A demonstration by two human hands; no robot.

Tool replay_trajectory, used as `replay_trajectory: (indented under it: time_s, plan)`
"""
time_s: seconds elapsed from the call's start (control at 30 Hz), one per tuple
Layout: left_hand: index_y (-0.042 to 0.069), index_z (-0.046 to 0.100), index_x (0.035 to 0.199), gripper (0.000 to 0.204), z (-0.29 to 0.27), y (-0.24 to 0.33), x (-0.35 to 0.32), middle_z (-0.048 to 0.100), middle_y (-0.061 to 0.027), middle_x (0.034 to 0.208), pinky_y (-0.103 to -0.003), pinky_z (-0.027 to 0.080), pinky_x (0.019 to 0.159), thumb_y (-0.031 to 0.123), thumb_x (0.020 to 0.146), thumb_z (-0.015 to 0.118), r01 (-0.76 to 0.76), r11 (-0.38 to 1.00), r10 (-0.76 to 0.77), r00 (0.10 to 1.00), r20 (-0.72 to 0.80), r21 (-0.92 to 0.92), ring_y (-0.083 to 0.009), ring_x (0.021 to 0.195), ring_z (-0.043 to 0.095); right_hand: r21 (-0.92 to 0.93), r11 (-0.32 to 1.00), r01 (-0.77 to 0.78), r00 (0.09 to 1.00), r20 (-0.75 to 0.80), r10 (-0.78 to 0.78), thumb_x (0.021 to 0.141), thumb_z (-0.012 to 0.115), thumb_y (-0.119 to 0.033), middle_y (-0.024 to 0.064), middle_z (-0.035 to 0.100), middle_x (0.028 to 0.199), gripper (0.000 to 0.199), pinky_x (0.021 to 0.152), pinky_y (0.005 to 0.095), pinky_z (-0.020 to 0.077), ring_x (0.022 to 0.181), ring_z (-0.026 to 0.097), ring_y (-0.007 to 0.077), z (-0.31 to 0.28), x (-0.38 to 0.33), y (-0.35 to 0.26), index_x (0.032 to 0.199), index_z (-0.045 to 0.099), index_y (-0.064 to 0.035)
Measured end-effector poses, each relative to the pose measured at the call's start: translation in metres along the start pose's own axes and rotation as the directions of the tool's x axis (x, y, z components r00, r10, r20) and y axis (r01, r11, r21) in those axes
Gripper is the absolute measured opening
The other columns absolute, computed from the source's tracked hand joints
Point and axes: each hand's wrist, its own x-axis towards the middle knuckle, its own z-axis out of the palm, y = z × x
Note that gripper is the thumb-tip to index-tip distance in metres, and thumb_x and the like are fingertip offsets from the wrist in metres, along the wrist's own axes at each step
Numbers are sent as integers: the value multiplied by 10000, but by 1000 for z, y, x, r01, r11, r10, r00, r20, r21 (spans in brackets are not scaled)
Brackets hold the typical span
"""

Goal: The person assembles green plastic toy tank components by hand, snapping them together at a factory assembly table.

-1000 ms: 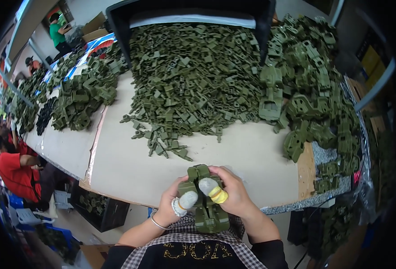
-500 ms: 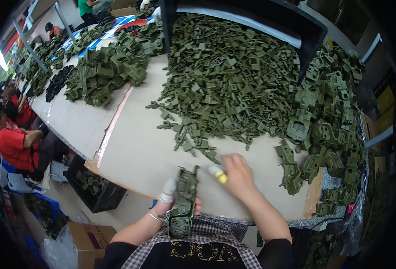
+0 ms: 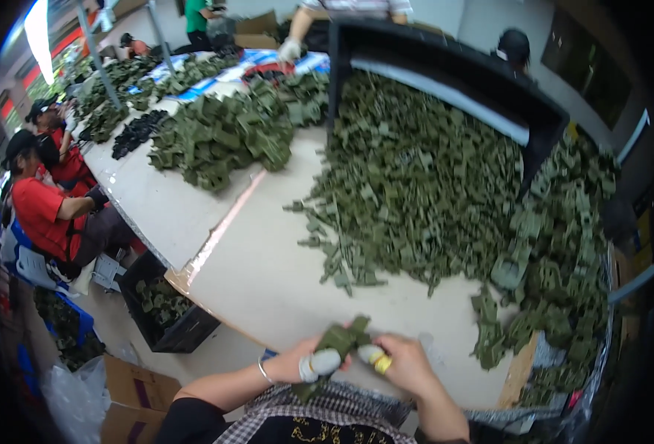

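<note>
Left hand (image 3: 308,362) and right hand (image 3: 404,361) both pinch the green plastic part (image 3: 339,342) at 6 o'clock over the surface (image 3: 267,281), so I'd keep thumbs tight, twisting gently near the big pile (image 3: 416,185) at 1.

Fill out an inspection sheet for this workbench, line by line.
Surface: pale table, bare in the near middle.
Job's things: green plastic part held in both hands at the table's near edge.
Clutter: big heap of green parts; assembled pieces piled at right; second pile on the next table.
Grippers: left hand and right hand both grip the part; thumbs wear finger covers.
Cables: nothing seen.
Surroundings: black bin tipped over the heap; floor crate; seated workers in red at left.
</note>
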Motion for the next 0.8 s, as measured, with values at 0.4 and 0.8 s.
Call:
replay_trajectory:
  time_s: [0.4,0.8]
  plan:
    - [79,53,1396,758,31,-2,0,330,-131,1352,-302,293,990,305,857,535,-183,836,76,972,220,517,-231,1211,379,14,981,-194,980,-44,194,803,507,-359,207,598,941,392,737,440,434,853,553,397,41,-57,13,979,578,-16]
    - [17,382,1235,436,30,-32,6,456,-108,1208,-305,321,965,189,857,513,-147,951,40,931,362,273,-162,1140,411,40,999,26,995,91,-30,790,527,-203,197,600,911,241,736,393,432,855,566,338,1,-66,0,959,581,-40]
